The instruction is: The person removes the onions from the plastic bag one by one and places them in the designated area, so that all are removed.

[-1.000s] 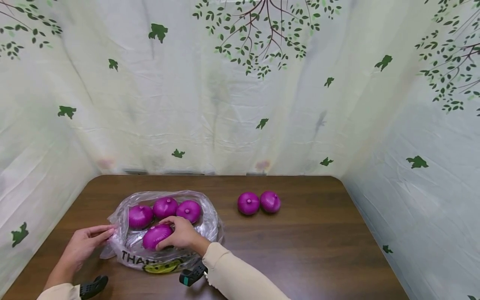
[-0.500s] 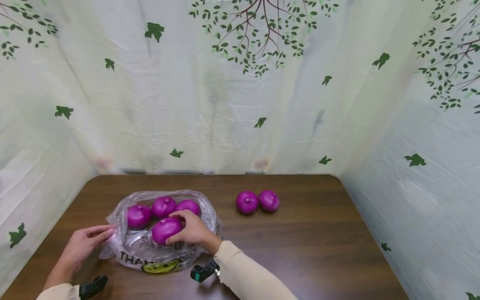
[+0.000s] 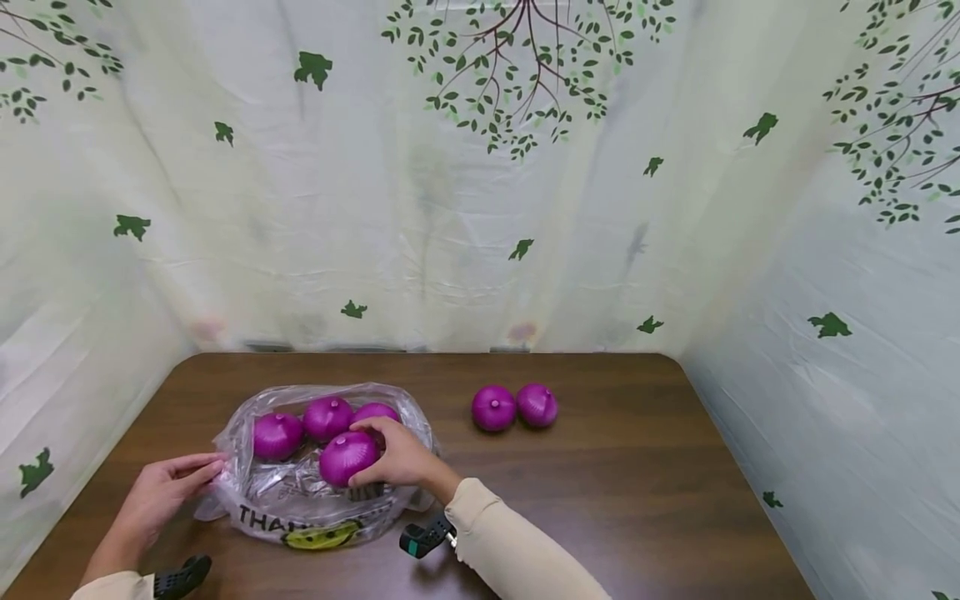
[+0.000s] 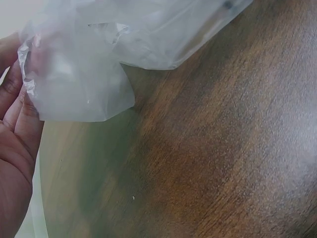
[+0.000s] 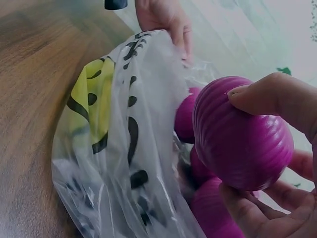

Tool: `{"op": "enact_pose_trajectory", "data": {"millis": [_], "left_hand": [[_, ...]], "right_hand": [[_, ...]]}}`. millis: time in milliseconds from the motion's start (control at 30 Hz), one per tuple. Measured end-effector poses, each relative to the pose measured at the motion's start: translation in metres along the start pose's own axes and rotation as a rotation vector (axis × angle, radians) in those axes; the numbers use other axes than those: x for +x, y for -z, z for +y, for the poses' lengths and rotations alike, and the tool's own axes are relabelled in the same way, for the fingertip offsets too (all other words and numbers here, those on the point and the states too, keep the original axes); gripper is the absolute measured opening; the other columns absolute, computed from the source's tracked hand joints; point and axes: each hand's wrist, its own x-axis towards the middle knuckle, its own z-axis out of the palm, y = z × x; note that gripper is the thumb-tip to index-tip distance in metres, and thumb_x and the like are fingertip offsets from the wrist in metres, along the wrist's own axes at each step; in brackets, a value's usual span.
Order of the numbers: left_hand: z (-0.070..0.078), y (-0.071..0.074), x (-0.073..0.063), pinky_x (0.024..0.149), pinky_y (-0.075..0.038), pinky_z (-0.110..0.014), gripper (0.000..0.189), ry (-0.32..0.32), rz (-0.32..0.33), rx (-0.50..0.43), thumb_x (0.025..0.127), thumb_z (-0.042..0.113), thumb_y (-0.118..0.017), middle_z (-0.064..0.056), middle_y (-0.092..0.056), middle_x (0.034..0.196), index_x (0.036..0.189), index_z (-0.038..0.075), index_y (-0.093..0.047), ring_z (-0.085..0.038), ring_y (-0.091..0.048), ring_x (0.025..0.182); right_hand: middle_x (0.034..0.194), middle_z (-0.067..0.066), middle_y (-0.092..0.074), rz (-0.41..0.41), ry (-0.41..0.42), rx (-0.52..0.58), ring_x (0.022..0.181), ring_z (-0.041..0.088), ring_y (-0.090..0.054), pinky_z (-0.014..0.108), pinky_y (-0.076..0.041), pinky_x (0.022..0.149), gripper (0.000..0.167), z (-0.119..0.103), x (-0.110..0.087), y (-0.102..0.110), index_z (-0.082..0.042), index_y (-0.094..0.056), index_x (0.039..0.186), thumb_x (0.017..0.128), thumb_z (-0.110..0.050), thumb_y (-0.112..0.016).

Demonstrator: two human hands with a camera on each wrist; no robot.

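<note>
A clear plastic bag (image 3: 262, 492) with black lettering and a yellow print lies open on the table at the left. Inside it, toward the back, are three purple onions, one of them this onion (image 3: 278, 436). My right hand (image 3: 405, 454) grips another onion (image 5: 242, 134) between thumb and fingers, over the bag's opening. In the head view that held onion partly covers the bag's inside. My left hand (image 3: 153, 500) pinches the bag's left edge; in the left wrist view the fingers (image 4: 22, 104) are partly behind the plastic (image 4: 79, 74).
Two more purple onions, a left one (image 3: 493, 408) and a right one (image 3: 537, 406), sit side by side on the brown wooden table (image 3: 600, 500), right of the bag. A white curtain (image 3: 450, 208) with leaf prints hangs around the table's back and sides.
My right hand has raised the onion slightly and moved it to the right, away from the bag's front left. My left hand stays at the bag's edge.
</note>
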Motion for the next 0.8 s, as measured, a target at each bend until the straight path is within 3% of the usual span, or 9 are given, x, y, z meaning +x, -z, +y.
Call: {"op": "enact_pose_trajectory", "data": {"millis": [233, 600, 800], "left_hand": [[-0.002, -0.001, -0.001, 0.070, -0.052, -0.015, 0.033, 0.008, 0.001, -0.018, 0.094, 0.024, -0.064, 0.026, -0.063, 0.088, 0.107, -0.006, -0.071, 0.010, -0.058, 0.082], [-0.001, -0.001, 0.001, 0.071, -0.053, -0.016, 0.032, 0.021, -0.012, -0.036, 0.094, 0.024, -0.064, 0.027, -0.062, 0.088, 0.108, -0.004, -0.071, 0.011, -0.057, 0.082], [-0.001, -0.002, 0.001, 0.071, -0.053, -0.017, 0.035, 0.000, 0.002, -0.047, 0.090, 0.030, -0.067, 0.026, -0.062, 0.088, 0.106, -0.001, -0.073, 0.003, -0.061, 0.084]], "right_hand": [[0.124, 0.000, -0.057, -0.050, 0.053, -0.005, 0.107, 0.006, -0.054, 0.021, -0.046, 0.086, 0.068, 0.003, -0.004, 0.014, -0.014, -0.058, 0.128, 0.067, -0.014, -0.088], [0.126, 0.003, -0.055, -0.117, 0.046, 0.062, 0.102, 0.012, -0.056, 0.021, -0.050, 0.081, 0.065, 0.012, -0.013, 0.040, -0.014, -0.058, 0.130, 0.071, -0.010, -0.085], [0.127, 0.004, -0.054, -0.122, 0.017, 0.142, 0.100, 0.012, -0.057, 0.022, -0.051, 0.081, 0.066, 0.017, -0.016, 0.053, -0.014, -0.058, 0.131, 0.071, -0.005, -0.084]]}}
